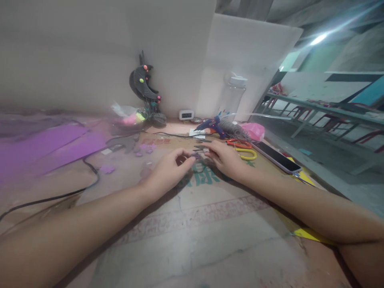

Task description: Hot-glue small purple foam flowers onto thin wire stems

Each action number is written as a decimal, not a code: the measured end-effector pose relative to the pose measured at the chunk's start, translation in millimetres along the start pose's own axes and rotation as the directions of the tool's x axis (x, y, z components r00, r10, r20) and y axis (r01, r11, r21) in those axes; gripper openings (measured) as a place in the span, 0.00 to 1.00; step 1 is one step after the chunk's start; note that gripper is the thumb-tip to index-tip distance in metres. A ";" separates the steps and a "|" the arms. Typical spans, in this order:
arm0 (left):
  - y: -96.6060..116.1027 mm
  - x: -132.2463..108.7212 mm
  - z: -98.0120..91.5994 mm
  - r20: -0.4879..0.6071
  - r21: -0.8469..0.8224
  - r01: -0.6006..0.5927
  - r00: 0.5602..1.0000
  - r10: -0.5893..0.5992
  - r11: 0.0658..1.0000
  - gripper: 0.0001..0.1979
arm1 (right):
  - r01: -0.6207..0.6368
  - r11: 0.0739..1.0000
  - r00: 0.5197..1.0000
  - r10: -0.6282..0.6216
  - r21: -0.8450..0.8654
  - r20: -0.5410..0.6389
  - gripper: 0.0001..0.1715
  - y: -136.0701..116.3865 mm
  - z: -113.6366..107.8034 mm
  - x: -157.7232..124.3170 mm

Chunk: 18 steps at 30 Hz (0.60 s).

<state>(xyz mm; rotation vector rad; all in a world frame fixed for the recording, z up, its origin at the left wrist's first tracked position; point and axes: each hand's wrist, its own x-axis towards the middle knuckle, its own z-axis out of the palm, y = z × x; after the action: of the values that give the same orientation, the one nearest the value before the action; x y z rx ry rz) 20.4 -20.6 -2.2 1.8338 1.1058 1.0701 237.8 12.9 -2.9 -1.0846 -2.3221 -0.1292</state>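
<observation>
Hands point(171, 172) point(224, 158), left pinching purple scrap point(197, 156), right's grip unclear, scissors point(244, 150) alongside, glue gun point(216, 124) beyond

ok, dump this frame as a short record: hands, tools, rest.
left hand: appears to pinch a small purplish piece, details blurred
right hand: beside that piece, contact unclear
tools: blue glue gun, red-handled scissors, yellow-handled scissors
left side: purple sheet, purple bits
right side: phone
back: white digital clock, clear bottle, dark crescent-shaped ornament

Small purple piece point(197, 156) in my left hand point(174, 167), too blurred to tell, yellow-handled scissors point(254, 155) partly hidden by my right hand point(224, 158)
</observation>
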 end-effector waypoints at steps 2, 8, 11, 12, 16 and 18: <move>-0.3 0.1 0.2 0.000 0.006 -0.022 1.000 0.022 1.000 0.10 | 0.038 0.999 0.999 -0.037 -0.007 0.032 0.21 1.0 2.1 1.5; -1.5 1.5 0.3 -0.008 -0.049 0.016 1.000 -0.016 0.999 0.10 | 0.086 0.985 0.991 -0.069 0.151 -0.111 0.12 3.1 1.4 3.1; -1.2 2.1 0.4 -0.025 -0.104 0.068 0.997 -0.071 0.992 0.10 | -0.007 0.978 0.991 0.035 0.207 -0.132 0.15 -3.9 -5.0 2.3; -1.2 2.3 0.3 -0.028 -0.112 0.079 0.996 -0.083 0.991 0.10 | -0.056 0.972 0.990 0.083 0.229 -0.110 0.17 -7.5 -6.9 2.0; -3.6 3.3 -0.6 -0.027 -0.103 0.093 0.995 -0.096 0.990 0.10 | -0.195 0.902 0.977 0.211 0.386 0.000 0.12 -24.8 -9.6 1.6; -5.4 3.7 -1.0 -0.020 -0.128 0.099 0.994 -0.103 0.987 0.11 | -0.201 0.872 0.978 0.207 0.446 0.035 0.12 -31.6 -7.3 1.9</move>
<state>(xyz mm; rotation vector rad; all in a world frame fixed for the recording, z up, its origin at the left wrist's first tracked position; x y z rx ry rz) 18.9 -15.1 -5.4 1.6510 1.1085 1.0834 217.1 -9.2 8.9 -1.0679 -2.0595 0.4594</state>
